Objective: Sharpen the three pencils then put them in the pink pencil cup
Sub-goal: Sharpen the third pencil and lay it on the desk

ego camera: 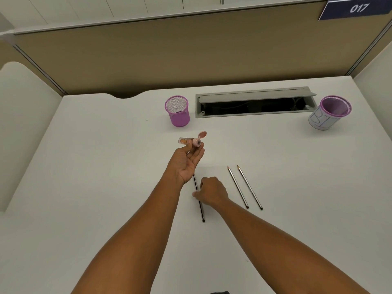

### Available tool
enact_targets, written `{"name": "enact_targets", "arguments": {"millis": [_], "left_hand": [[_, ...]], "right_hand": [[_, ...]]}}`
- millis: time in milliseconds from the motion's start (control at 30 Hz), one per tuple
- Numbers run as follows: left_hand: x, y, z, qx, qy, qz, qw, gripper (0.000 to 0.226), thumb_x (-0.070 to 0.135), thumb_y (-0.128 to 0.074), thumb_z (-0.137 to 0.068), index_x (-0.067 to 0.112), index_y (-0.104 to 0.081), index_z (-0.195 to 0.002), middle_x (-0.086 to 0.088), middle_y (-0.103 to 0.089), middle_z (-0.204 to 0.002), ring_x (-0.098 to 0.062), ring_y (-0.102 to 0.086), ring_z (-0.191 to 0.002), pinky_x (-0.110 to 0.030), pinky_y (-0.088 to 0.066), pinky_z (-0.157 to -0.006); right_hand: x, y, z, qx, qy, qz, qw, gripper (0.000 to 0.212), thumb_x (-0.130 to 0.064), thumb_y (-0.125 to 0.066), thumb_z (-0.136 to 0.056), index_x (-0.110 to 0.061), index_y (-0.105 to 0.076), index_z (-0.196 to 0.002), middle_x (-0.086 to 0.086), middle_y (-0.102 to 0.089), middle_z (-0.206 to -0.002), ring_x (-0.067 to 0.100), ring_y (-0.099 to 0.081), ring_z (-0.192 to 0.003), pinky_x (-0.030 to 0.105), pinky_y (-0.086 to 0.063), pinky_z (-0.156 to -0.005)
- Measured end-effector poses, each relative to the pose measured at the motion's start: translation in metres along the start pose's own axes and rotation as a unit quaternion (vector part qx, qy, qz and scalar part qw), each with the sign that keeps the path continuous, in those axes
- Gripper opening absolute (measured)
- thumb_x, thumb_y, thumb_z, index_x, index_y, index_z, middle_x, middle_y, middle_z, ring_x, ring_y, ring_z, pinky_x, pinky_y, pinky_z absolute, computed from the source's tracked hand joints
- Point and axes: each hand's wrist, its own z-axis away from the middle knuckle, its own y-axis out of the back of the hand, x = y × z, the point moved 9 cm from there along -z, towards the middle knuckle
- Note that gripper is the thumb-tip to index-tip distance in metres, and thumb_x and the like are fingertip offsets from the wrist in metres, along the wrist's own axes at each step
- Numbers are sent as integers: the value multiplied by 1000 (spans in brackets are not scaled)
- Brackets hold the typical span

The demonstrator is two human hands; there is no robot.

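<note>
Left hand (186, 161) pinches capsule-shaped sharpener (191, 141) — right hand (211, 192) grips slim pencil (199, 203).

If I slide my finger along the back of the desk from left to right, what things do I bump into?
pink mesh cup → grey cable hatch → paper-wrapped cup

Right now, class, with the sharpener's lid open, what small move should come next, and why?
Probably lift the pencil that the right hand pinches and guide its tip up to the sharpener held in the left hand. The other two pencils lie on the desk, and the pink mesh cup holds none.
</note>
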Motion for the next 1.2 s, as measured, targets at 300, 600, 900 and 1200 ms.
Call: {"name": "enact_targets", "arguments": {"millis": [300,600,900,1200], "left_hand": [[3,0,3,6,-2,-5,1000,23,14,-55,-98,-1,-60,-114,-16,-72,-96,-23,-68,-96,-38,-51,-95],[10,-12,10,2,-13,-11,1000,22,14,-54,-98,-2,-61,-112,-17,-71,-98,-25,-68,-98,-38,-52,-93],[18,-28,21,4,-35,-20,999,17,15,-55,-98,0,-61,-102,-18,-70,-102,-27,-67,-104,-42,-48,-102],[24,-47,33,12,-79,-62,995,17,19,-53,-98,4,-60,-103,-13,-70,-97,-22,-70,-88,-40,-47,-101]], "right_hand": [[0,0,6,-11,-10,24,1000,11,-11,-59,-80,-10,-52,-71,4,-55,-79,22,-58,-77,26,-48,-68],[13,35,5,58,-2,45,997,19,-27,-56,-79,-11,-60,-88,4,-60,-88,24,-61,-82,26,-41,-66],[30,103,6,155,9,-2,988,21,-20,-43,-92,-15,-57,-105,7,-51,-109,31,-58,-94,34,-44,-78],[36,170,26,263,60,-43,962,18,-18,-49,-93,-17,-64,-104,1,-55,-104,24,-60,-86,31,-47,-72]]}}
